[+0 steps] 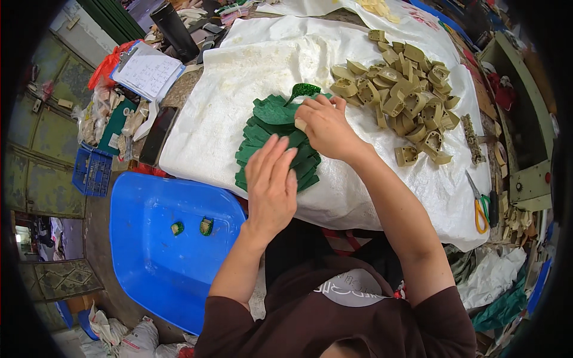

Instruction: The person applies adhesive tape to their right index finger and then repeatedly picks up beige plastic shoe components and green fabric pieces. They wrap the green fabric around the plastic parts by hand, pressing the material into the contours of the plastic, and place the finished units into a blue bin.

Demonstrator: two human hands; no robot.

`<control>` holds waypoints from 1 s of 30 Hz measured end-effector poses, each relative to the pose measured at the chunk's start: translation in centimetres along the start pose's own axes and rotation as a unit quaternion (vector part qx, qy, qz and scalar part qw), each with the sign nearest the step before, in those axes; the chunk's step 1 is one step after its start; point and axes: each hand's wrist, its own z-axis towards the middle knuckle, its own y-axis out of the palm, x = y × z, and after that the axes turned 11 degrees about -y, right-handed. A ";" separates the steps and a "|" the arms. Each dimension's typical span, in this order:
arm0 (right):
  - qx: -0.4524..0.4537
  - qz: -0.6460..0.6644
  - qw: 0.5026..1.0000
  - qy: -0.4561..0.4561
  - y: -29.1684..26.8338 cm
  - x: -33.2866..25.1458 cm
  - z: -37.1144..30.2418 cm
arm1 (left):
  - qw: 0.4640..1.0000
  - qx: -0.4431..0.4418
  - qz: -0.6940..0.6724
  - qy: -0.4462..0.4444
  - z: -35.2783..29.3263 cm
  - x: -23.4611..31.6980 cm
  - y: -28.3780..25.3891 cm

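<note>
1. Surroundings, upper right of the frame: a heap of tan blocks (pixel 406 89) lies on the white sheet (pixel 227 77), just beyond the right hand (pixel 322 128). Scissors (pixel 479 209) with orange handles lie near the right edge.
2. Lower left: a blue tub (pixel 146 262) holds two small green-wrapped pieces (pixel 206 226), set apart from each other.
3. Upper left: a clipboard (pixel 149 71) bearing papers, a dark phone (pixel 159 136) and a black flask (pixel 174 31).
4. Work material, centre of frame: green cloth pieces (pixel 274 113), loosely overlapped on the sheet. A glittery green strip (pixel 304 90) stands at their upper edge. Both hands partly hide the cloth.
5. Left hand (pixel 271 185): fingers extended, unclenched, over the cloth's lower edge; contact cannot be confirmed.
6. Right hand: fingers bent beside the strip, thumb over the cloth; whether they are pinched on either cannot be told.
</note>
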 end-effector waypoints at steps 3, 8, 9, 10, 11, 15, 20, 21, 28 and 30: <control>0.021 0.096 0.993 0.063 0.6 0.5 -0.1 | 0.999 -0.040 -0.001 0.012 1.5 0.1 0.8; 0.267 0.228 0.927 0.135 -3.4 0.5 -1.4 | 0.997 -0.048 0.039 -0.045 1.6 -0.1 1.6; 0.314 0.214 0.919 0.103 -4.9 0.2 -2.0 | 0.997 -0.055 0.025 -0.049 1.6 0.1 1.6; 0.314 0.120 0.939 0.075 -6.5 -0.2 -3.1 | 0.990 -0.085 -0.027 -0.111 1.6 0.7 1.1; 0.309 0.019 0.950 0.049 -7.8 -0.6 -4.3 | 0.995 -0.053 0.009 -0.081 1.8 1.3 1.1; 0.288 -0.150 0.945 -0.038 -8.8 -2.5 -8.8 | 0.999 -0.005 -0.045 0.005 0.7 4.7 0.6; 0.113 0.031 0.991 -0.064 -8.2 -5.3 -13.4 | 0.730 -0.195 -0.568 -0.325 -1.8 7.8 4.2; 0.110 0.012 0.994 -0.005 -8.4 -3.7 -14.6 | 0.690 -0.182 -0.614 -0.337 -1.8 7.8 4.6; -0.033 -0.220 0.969 0.103 -8.2 2.7 -17.2 | 0.627 -0.201 -0.666 -0.351 -1.9 8.4 6.6; -0.036 -0.217 0.968 0.118 -8.2 2.9 -17.2 | 0.624 -0.212 -0.666 -0.349 -2.1 8.6 6.9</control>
